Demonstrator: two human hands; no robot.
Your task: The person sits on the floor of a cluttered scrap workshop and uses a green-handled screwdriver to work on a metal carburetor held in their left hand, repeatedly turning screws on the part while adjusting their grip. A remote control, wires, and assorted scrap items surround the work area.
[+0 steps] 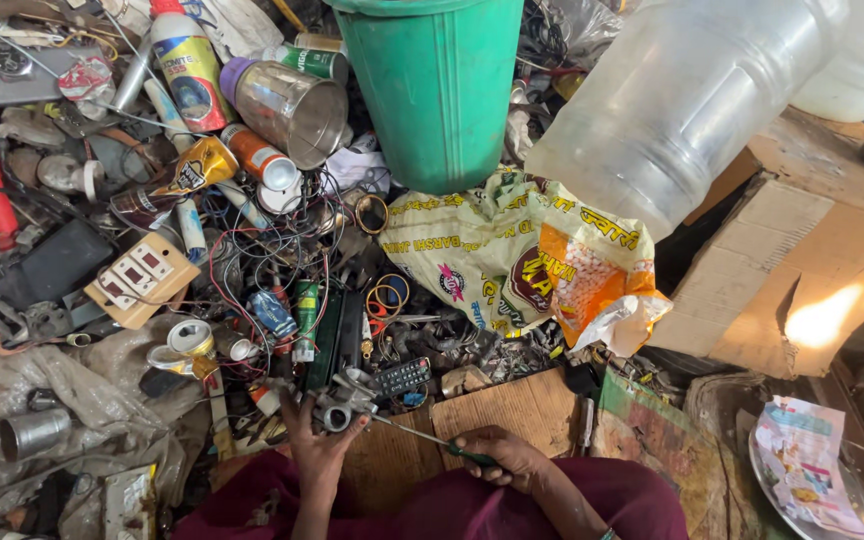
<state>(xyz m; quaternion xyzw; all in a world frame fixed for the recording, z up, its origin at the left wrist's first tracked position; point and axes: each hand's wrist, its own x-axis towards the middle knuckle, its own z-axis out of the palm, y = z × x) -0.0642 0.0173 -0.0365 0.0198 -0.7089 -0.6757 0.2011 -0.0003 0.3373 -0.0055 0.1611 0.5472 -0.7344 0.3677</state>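
Scrap covers the floor [52, 420] from edge to edge: tangled wires, spray cans, plastic bags and small metal parts lie heaped together. At the bottom of the view the left hand [317, 440] is closed around a small grey metal part [337, 405], holding it just above a wooden board [512, 410] that lies in front of the person's maroon-clad lap. The right hand [502, 455] grips the green handle of a screwdriver [422, 435], whose thin shaft slants up and left so that its tip meets the metal part. Just beyond the part lies a black remote control [399, 377], near a green spray can [307, 310]. A beige switch plate [140, 278] sits further left among the wires. A tall green plastic bin [432, 90] stands at the top, with an open steel tin [287, 105] on its side beside it. A printed plastic sack [512, 260] lies crumpled to the right of the pile, next to flattened cardboard [802, 270].
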